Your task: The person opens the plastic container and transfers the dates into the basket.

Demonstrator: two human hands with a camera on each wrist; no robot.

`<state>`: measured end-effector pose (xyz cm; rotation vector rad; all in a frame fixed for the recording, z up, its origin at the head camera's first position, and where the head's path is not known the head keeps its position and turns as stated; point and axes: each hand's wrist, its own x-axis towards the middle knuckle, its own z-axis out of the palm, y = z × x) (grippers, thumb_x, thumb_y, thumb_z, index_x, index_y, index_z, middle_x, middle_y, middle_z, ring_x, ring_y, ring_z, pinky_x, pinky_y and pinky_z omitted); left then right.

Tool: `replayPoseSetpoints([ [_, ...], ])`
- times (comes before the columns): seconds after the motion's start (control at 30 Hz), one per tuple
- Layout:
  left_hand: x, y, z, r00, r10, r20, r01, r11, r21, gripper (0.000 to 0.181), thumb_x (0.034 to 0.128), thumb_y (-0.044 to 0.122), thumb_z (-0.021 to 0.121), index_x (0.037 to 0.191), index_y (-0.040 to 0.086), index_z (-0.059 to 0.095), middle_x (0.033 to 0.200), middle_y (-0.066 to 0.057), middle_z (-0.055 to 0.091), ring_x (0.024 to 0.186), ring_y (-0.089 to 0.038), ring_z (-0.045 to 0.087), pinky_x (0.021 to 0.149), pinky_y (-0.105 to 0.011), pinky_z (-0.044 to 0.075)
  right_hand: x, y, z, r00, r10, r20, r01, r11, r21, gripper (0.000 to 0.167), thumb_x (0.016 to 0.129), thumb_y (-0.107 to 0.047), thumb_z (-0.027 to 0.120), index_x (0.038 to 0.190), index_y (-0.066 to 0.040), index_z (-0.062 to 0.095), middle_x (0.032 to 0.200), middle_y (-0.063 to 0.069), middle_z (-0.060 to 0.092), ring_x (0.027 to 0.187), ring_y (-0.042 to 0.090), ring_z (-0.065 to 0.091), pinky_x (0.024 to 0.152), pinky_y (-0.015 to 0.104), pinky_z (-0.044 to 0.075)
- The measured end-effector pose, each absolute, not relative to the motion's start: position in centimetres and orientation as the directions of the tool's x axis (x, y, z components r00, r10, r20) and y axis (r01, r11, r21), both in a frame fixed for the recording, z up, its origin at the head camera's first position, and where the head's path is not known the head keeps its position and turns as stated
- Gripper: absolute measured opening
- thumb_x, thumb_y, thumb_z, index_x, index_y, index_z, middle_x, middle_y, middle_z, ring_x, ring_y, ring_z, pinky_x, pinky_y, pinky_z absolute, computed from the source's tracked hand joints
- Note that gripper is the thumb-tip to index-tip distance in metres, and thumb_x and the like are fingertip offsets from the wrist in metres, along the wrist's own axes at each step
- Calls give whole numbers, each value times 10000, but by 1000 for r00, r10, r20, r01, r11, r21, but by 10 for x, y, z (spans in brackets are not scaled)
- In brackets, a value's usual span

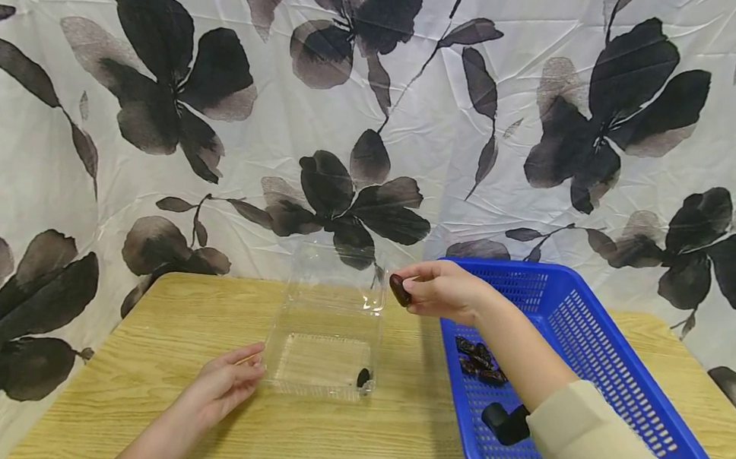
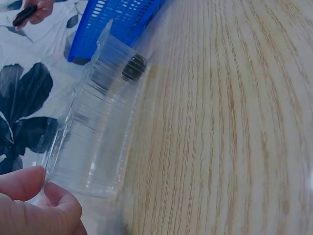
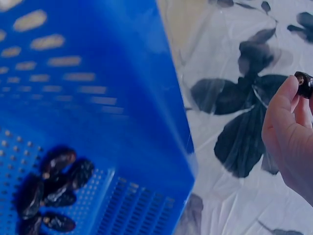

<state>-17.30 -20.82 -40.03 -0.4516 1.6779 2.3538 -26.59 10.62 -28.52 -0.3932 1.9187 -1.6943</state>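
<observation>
My right hand (image 1: 443, 291) pinches a dark brown date (image 1: 399, 290) between thumb and fingertips, in the air between the clear plastic box and the blue basket. The box (image 1: 324, 358) stands on the table with its hinged lid (image 1: 339, 276) raised at the back. My left hand (image 1: 223, 384) pinches the box's left rim between thumb and finger, as the left wrist view shows closely. One dark date (image 2: 134, 67) lies inside the box at its right end. Several more dates (image 3: 58, 188) lie together in the basket.
The blue perforated basket (image 1: 628, 353) stands on the right of the wooden table (image 1: 192, 315). A black object (image 1: 504, 422) of unclear kind lies in it, partly behind my right sleeve. A floral cloth (image 1: 355, 105) hangs behind the table.
</observation>
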Motion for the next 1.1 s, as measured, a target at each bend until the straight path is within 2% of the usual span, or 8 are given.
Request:
replayPoseSetpoints([
  [0.27,-175,-208,-401,-932,-3,-362,-342,-319,884,589,915,-91,480,1436,-77,206,1042,-44,434,818,-84,505,705,-162,437,-269,131,-285,-832,-515,-204,148,148,-978,358,954,28,435,1296,127,408,970,49,557,822,139,539,709,234,481],
  [0.47,-176,-210,-404,-933,-2,-360,-340,-323,883,625,897,-72,536,1433,-74,217,1101,-62,418,882,-101,490,724,-170,439,-270,149,-286,-855,-478,-202,154,138,-978,356,954,16,444,1290,130,410,978,49,552,821,137,542,716,234,498],
  [0.53,-176,-210,-404,-933,-4,-361,-339,-329,881,645,884,-68,561,1431,-76,221,1104,-64,420,900,-104,484,727,-173,440,-270,155,-287,-859,-473,-196,162,114,-980,287,954,20,443,1231,91,474,954,41,557,811,135,543,715,240,503],
  [0.63,-177,-210,-405,-933,-3,-360,-339,-330,881,645,884,-68,560,1431,-76,219,1095,-61,419,886,-101,483,728,-171,439,-270,164,-289,-864,-467,-189,181,62,-981,193,950,31,442,1068,-22,586,904,34,566,779,122,542,711,245,506],
  [0.77,-176,-210,-404,-934,0,-357,-337,-329,882,628,891,-73,542,1430,-78,220,1087,-63,414,867,-97,482,725,-166,437,-270,174,-293,-869,-460,-182,199,12,-980,273,945,40,446,888,-150,635,859,21,576,737,96,542,715,248,516],
  [1.1,-177,-211,-405,-934,-1,-358,-338,-328,882,623,889,-73,544,1427,-77,230,1049,-49,437,854,-97,486,720,-170,438,-271,201,-305,-884,-421,-205,220,13,-975,301,946,27,456,861,-189,647,873,13,581,761,92,569,727,247,520],
])
